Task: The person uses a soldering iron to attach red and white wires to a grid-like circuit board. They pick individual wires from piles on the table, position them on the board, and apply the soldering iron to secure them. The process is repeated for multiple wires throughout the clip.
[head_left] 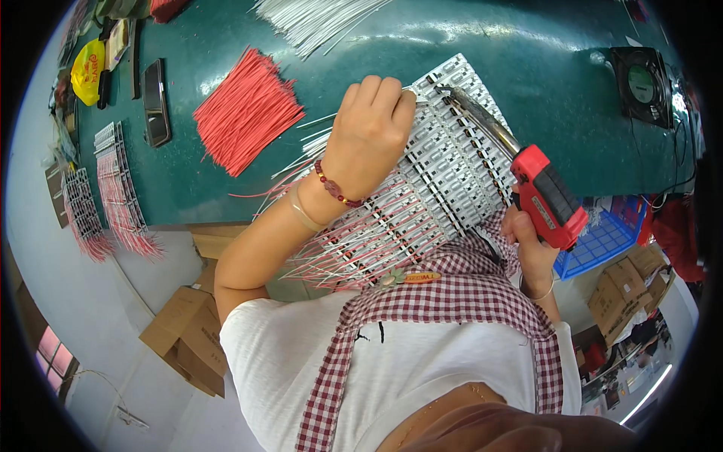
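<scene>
In my right hand (528, 239) is a red and black soldering gun (550, 197), its fingers wrapped about the handle's near side. The gun's long metal barrel slants up and left, its tip over the upper part of a panel of small white circuit boards (459, 169). My left hand (370, 129) is closed at the panel's upper left edge, close to the tip. Its curled fingers hide what they pinch. Thin red and white wires (354, 245) run from the boards' left side. More white wire ends show just left of my left hand.
A red wire bundle (247, 111) and a white wire bundle (320, 19) lie on the green table (557, 71). At left are a phone (156, 103), a yellow packet (88, 72) and wired board strips (118, 181). A black fan (642, 87) stands right; a blue basket (599, 241) sits below the edge.
</scene>
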`<action>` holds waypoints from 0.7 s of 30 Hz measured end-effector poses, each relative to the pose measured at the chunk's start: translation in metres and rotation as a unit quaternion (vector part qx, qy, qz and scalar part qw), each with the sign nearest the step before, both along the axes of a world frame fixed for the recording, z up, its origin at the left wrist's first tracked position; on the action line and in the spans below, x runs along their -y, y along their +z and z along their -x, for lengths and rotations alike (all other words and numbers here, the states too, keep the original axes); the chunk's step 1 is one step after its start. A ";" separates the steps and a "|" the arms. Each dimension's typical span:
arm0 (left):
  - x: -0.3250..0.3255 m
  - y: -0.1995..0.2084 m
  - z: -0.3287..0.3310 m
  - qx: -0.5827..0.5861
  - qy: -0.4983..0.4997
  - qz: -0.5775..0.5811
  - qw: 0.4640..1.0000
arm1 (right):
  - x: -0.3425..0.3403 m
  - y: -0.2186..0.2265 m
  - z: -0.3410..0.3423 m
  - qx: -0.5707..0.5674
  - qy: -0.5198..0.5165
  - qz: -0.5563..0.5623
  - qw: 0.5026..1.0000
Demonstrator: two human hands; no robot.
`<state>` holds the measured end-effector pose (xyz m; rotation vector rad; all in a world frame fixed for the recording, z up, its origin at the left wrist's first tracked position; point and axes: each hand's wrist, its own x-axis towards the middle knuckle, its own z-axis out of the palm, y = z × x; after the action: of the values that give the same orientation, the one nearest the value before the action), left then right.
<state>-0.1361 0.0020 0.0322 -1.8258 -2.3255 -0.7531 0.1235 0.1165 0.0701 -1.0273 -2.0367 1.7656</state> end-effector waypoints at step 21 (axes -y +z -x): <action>0.002 -0.001 -0.014 0.028 -0.011 -0.013 0.999 | -0.003 0.002 -0.017 0.033 -0.006 0.092 0.995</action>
<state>-0.1225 -0.0004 0.0316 -1.8450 -2.3220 -0.8437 0.1409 0.1199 0.0721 -1.1627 -1.9283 1.9665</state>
